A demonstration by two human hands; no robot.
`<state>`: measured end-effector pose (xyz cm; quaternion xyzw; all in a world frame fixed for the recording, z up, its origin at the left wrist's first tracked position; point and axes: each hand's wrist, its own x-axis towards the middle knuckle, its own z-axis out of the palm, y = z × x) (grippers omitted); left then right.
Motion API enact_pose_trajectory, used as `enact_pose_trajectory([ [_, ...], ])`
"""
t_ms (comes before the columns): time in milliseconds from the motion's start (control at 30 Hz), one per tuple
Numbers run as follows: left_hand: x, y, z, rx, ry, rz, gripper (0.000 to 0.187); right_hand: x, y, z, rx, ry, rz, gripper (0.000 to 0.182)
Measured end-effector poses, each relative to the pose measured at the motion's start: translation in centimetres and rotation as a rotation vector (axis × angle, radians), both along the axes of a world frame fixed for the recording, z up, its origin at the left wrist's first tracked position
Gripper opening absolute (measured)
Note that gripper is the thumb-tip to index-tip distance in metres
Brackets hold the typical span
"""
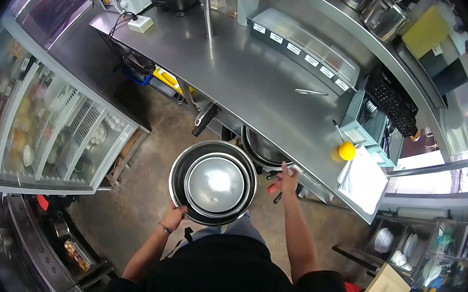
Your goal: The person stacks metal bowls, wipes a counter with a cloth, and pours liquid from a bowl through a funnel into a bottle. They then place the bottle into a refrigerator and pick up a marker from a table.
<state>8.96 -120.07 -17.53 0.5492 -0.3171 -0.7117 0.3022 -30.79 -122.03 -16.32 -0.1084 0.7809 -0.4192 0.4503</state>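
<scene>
My left hand point(174, 217) grips the near-left rim of a large metal bowl point(179, 166), thumb over the edge. A smaller metal bowl point(216, 184) is nested inside it, and the pair is held in front of my body. To the right, my right hand point(287, 183) reaches toward the shelf under the steel table, fingers apart. Close beyond its fingertips lies a large round metal pan or bowl point(265, 149), partly hidden under the tabletop. Dark handles point(277, 198) and a small red piece point(271, 189) show right beside that hand.
On the steel table point(224, 76) are a labelled condiment box point(301, 47), tongs point(311, 92), a yellow ball-shaped object point(347, 151), papers point(363, 179) and a cutlery crate point(362, 122). A black handle point(205, 119) juts from below its edge. A glass-door fridge point(59, 127) stands left.
</scene>
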Motion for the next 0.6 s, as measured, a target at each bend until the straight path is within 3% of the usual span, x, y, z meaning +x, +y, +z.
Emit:
enact_pose_trajectory([
  [33, 0.0, 0.0, -0.3, -0.016, 0.040, 0.017, 0.038, -1.1, -1.4, -2.9, -0.100, -0.079, -0.163, 0.047],
  [67, -1.2, -0.5, 2.7, 0.014, 0.093, 0.043, 0.042, -2.2, -2.2, -5.8, -0.201, -0.157, -0.326, 0.048],
  [100, -1.3, -0.6, 2.5, 0.011, 0.092, 0.035, 0.042, -3.4, -2.6, -8.7, -0.205, -0.157, -0.333, 0.048],
  [133, -1.1, -0.5, 2.2, 0.047, 0.091, 0.031, 0.039, -4.7, -3.0, -11.7, -0.146, -0.417, -0.298, 0.045],
  [167, -1.4, -0.8, 2.9, 0.084, 0.088, 0.028, 0.036, -4.9, -3.4, -11.8, -0.088, -0.677, -0.256, 0.046],
  [200, -2.1, -1.0, 4.1, 0.107, 0.130, 0.060, 0.032, -4.7, -3.4, -12.0, -0.094, -0.683, -0.263, 0.046],
  [300, -2.5, -1.5, 4.4, 0.198, 0.145, 0.040, 0.031, -2.5, -2.9, -11.7, -0.263, -0.411, -0.279, 0.047],
  [433, -4.8, -2.0, 4.9, 0.212, 0.174, 0.024, 0.028, -0.8, -1.6, -11.4, -0.373, -0.403, -0.347, 0.048],
  [500, -5.1, -2.1, 3.8, 0.209, 0.200, -0.001, 0.026, 0.1, -0.9, -10.3, -0.326, -0.259, -0.335, 0.059],
  [533, -4.9, -1.9, 2.2, 0.216, 0.233, -0.012, 0.026, 0.3, -0.7, -10.4, -0.568, -0.354, -0.367, 0.072],
  [567, -4.9, -2.1, 1.2, 0.224, 0.267, -0.021, 0.026, 0.6, -0.5, -11.0, -0.531, -0.061, -0.257, 0.057],
  [600, -6.5, -2.2, 2.6, 0.234, 0.221, -0.002, 0.034, -0.7, -0.7, -19.6, -0.627, -0.079, -0.262, 0.055],
])
